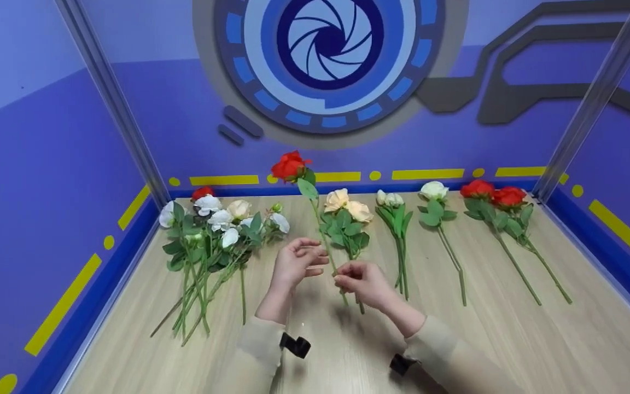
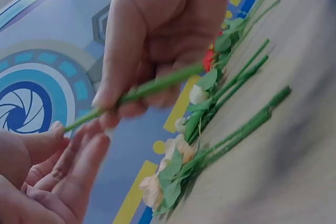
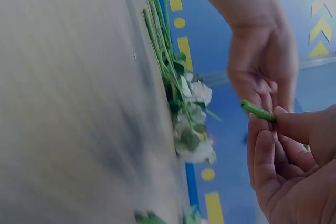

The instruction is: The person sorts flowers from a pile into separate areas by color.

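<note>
A red artificial rose (image 1: pixel 290 166) stands tilted above the table, its long green stem running down between both hands. My right hand (image 1: pixel 367 284) pinches the lower stem between thumb and fingertips. In the right wrist view the cut end of the stem (image 3: pixel 257 110) pokes out past that pinch. Beside the stem, higher up, is my left hand (image 1: pixel 299 262), fingers loosely extended with their tips right at it. The left wrist view has the left thumb close against the stem (image 2: pixel 157 85), and the bloom is out of that picture.
Peach roses (image 1: pixel 348 208) lie just behind my hands. To their right are a small white bunch (image 1: pixel 390 200), a white rose (image 1: pixel 433 190) and two red roses (image 1: pixel 478 189). A mixed pile of white flowers (image 1: pixel 221 220) lies at left. Blue panels (image 1: pixel 173 120) enclose the table.
</note>
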`<act>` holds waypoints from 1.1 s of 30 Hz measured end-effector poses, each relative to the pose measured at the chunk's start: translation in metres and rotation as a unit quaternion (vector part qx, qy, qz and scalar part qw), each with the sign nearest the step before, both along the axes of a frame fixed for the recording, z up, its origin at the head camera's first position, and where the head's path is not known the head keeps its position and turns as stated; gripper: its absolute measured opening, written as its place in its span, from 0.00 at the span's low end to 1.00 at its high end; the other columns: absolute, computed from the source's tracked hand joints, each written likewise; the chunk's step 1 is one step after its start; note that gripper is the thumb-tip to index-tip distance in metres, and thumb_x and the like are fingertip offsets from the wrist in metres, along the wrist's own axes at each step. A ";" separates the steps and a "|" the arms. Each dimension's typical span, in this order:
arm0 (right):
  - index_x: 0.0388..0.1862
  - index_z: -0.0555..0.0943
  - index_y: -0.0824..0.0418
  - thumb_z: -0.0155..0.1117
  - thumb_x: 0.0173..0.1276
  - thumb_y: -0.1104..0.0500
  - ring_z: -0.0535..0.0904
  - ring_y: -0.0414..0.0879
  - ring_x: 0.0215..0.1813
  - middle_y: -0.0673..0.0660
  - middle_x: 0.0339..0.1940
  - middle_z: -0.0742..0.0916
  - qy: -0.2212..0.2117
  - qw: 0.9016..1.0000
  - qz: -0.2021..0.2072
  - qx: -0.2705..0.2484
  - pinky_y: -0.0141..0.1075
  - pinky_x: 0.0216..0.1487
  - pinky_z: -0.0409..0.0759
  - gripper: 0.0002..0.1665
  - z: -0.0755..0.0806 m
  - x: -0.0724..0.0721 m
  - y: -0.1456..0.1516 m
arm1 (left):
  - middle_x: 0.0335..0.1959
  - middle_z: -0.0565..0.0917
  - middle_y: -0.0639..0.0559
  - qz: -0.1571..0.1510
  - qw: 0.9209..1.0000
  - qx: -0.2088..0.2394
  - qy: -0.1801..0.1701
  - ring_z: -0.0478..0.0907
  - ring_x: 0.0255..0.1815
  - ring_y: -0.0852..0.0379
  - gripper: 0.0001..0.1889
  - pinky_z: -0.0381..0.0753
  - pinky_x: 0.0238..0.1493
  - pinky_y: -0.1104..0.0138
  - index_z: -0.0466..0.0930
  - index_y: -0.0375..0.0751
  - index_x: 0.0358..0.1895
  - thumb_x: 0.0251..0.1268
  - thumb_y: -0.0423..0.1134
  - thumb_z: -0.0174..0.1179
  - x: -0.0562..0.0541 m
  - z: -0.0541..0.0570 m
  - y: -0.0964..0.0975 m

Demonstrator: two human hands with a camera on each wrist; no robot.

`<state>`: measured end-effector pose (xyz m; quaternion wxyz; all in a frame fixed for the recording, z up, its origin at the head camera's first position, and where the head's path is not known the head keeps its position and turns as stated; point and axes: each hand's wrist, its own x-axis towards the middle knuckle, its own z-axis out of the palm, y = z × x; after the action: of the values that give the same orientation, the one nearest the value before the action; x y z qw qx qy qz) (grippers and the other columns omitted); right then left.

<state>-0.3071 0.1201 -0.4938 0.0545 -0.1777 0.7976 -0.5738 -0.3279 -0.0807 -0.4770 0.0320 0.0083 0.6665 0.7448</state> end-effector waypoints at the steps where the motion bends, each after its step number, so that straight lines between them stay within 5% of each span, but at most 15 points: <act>1: 0.43 0.84 0.73 0.66 0.73 0.64 0.84 0.40 0.33 0.63 0.35 0.90 0.001 1.000 -0.006 0.003 0.33 0.37 0.86 0.10 0.002 -0.001 0.007 | 0.44 0.91 0.37 0.004 1.000 -0.026 0.008 0.90 0.40 0.53 0.14 0.90 0.37 0.64 0.79 0.29 0.55 0.73 0.33 0.63 -0.001 0.000 -0.004; 5: 0.47 0.83 0.76 0.66 0.71 0.66 0.85 0.43 0.36 0.67 0.39 0.90 0.009 0.999 -0.040 0.010 0.32 0.41 0.87 0.12 0.007 -0.009 0.043 | 0.45 0.89 0.35 0.046 0.990 -0.129 0.034 0.86 0.41 0.55 0.15 0.89 0.38 0.65 0.79 0.27 0.56 0.72 0.33 0.63 -0.004 -0.001 -0.029; 9: 0.49 0.83 0.75 0.65 0.72 0.66 0.84 0.40 0.35 0.66 0.40 0.90 0.020 0.994 -0.094 0.050 0.30 0.41 0.86 0.12 0.013 -0.016 0.085 | 0.45 0.88 0.34 0.111 0.963 -0.240 0.057 0.85 0.45 0.46 0.13 0.86 0.45 0.60 0.82 0.27 0.53 0.71 0.32 0.63 -0.010 -0.005 -0.061; 12: 0.50 0.83 0.75 0.64 0.74 0.65 0.84 0.39 0.36 0.66 0.41 0.90 0.020 0.988 -0.129 0.087 0.30 0.40 0.85 0.13 0.017 -0.018 0.117 | 0.51 0.85 0.31 0.161 0.929 -0.328 0.053 0.82 0.54 0.37 0.15 0.81 0.57 0.51 0.81 0.28 0.55 0.70 0.34 0.64 -0.012 -0.009 -0.086; 16: 0.52 0.83 0.75 0.64 0.74 0.65 0.84 0.38 0.36 0.66 0.43 0.90 0.025 0.977 -0.164 0.134 0.31 0.39 0.85 0.14 0.023 -0.018 0.162 | 0.65 0.75 0.26 0.194 0.879 -0.436 -0.010 0.70 0.68 0.27 0.23 0.71 0.68 0.41 0.74 0.30 0.65 0.73 0.38 0.63 -0.012 -0.010 -0.115; 19: 0.52 0.83 0.74 0.63 0.75 0.64 0.85 0.40 0.36 0.67 0.42 0.90 0.034 0.967 -0.187 0.173 0.29 0.36 0.83 0.14 0.025 -0.017 0.196 | 0.69 0.70 0.22 0.166 0.842 -0.511 -0.051 0.64 0.72 0.24 0.27 0.64 0.74 0.39 0.68 0.26 0.69 0.74 0.38 0.60 -0.011 -0.010 -0.132; 22: 0.51 0.83 0.73 0.63 0.75 0.62 0.85 0.41 0.34 0.66 0.38 0.90 0.046 0.949 -0.218 0.224 0.30 0.31 0.80 0.14 0.026 -0.015 0.227 | 0.66 0.74 0.22 0.134 0.815 -0.559 -0.070 0.67 0.71 0.25 0.24 0.66 0.73 0.39 0.71 0.23 0.67 0.73 0.36 0.57 -0.010 -0.015 -0.143; 24: 0.51 0.84 0.72 0.63 0.75 0.60 0.84 0.41 0.33 0.66 0.38 0.90 0.048 0.935 -0.242 0.256 0.32 0.30 0.78 0.15 0.027 -0.013 0.248 | 0.62 0.79 0.24 0.122 0.805 -0.575 -0.077 0.70 0.69 0.27 0.19 0.68 0.71 0.39 0.77 0.25 0.61 0.72 0.33 0.54 -0.010 -0.018 -0.147; 33: 0.50 0.81 0.73 0.59 0.76 0.58 0.82 0.60 0.35 0.73 0.42 0.87 0.001 0.879 -0.327 0.348 0.42 0.30 0.75 0.17 0.023 0.001 0.319 | 0.49 0.87 0.30 0.138 0.790 -0.592 -0.082 0.83 0.53 0.31 0.14 0.75 0.62 0.40 0.84 0.31 0.44 0.72 0.27 0.46 -0.010 -0.030 -0.152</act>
<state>-0.3059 0.4390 -0.4707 -0.0783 0.1229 0.9586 -0.2448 -0.3381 -0.2329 -0.5067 -0.0176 -0.1652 0.9658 0.1989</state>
